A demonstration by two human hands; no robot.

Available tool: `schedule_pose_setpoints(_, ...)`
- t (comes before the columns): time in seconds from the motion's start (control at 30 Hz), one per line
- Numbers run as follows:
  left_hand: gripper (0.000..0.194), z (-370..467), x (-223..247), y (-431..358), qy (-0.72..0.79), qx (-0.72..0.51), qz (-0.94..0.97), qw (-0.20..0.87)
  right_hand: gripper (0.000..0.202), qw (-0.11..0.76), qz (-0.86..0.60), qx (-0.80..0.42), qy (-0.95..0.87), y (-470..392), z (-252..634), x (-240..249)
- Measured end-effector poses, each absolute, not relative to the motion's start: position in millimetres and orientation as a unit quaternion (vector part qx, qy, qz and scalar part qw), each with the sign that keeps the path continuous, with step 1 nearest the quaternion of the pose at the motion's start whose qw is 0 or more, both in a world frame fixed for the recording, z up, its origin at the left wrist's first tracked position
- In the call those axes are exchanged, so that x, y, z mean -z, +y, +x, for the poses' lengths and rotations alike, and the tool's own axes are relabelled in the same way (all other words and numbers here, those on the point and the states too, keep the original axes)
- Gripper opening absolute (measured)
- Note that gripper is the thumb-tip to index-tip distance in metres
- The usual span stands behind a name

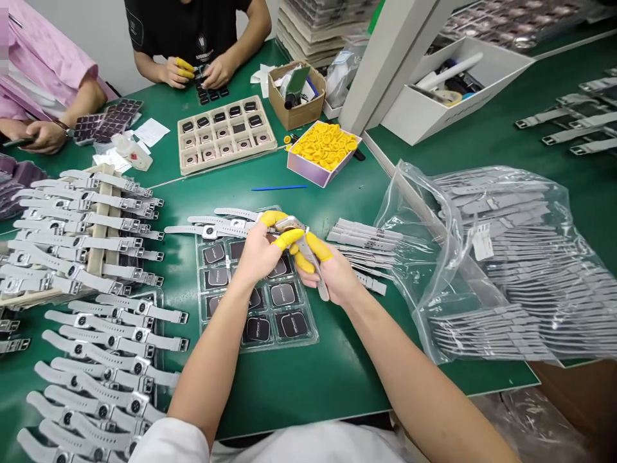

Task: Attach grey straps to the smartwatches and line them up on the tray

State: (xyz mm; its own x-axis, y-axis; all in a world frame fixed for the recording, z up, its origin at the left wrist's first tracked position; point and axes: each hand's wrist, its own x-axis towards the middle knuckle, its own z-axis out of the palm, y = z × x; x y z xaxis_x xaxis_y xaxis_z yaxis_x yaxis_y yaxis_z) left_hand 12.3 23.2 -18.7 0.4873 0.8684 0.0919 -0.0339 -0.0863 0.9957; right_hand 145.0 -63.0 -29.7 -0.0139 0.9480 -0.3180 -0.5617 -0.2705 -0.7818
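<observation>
Our finger covers (289, 238) are yellow, our strap (315, 267) grey, our sleeve (171, 440) white. We see a plain green table (347, 379), a blue stick (278, 188), a brown carton (295, 117) and, far left, a white-printed black shirt (183, 29) and pink top (53, 58).

Green table (347, 370), 1 blue stick (279, 188), clear tray (314, 337), bagged straps (554, 270)

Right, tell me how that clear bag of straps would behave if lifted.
The bag would probably sag and crumple, since its film is thin and wrinkled. It may feel heavy for its size, given the many straps packed inside. They look smooth and loosely layered, so they could slide over one another as it tilts.
</observation>
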Motion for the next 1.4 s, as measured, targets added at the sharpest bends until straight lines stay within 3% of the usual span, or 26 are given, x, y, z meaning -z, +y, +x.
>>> schedule_pose_setpoints(0.13,0.041,1,19,39,0.405,-0.507,0.461,0.604,0.052,0.448,-0.453,-0.715,-0.286,-64,146,34)
schedule_pose_setpoints(0.23,0.043,-17,15,54,0.458,-0.572,0.390,0.558,0.052,0.444,-0.480,-0.695,-0.299,-63,148,34)
schedule_pose_setpoints(0.3,0.040,-22,16,56,0.469,-0.535,0.416,0.566,0.050,0.498,-0.489,-0.656,-0.287,-62,149,33)
schedule_pose_setpoints(0.4,0.034,-13,24,45,0.429,-0.378,0.539,0.618,0.046,0.563,-0.480,-0.612,-0.278,-62,147,30)
schedule_pose_setpoints(0.5,0.035,1,36,32,0.331,-0.283,0.707,0.557,0.043,0.573,-0.455,-0.625,-0.272,-62,143,30)
schedule_pose_setpoints(0.67,0.052,1,42,30,0.218,-0.283,0.830,0.430,0.039,0.552,-0.420,-0.663,-0.281,-63,142,31)
schedule_pose_setpoints(1.0,0.034,2,30,27,0.244,-0.301,0.819,0.422,0.035,0.617,-0.397,-0.658,-0.169,-55,147,30)
schedule_pose_setpoints(1.23,0.040,1,35,28,0.219,-0.284,0.837,0.412,0.034,0.586,-0.368,-0.685,-0.229,-59,145,29)
schedule_pose_setpoints(1.4,0.035,1,33,28,0.236,-0.294,0.823,0.425,0.037,0.611,-0.390,-0.660,-0.199,-56,142,31)
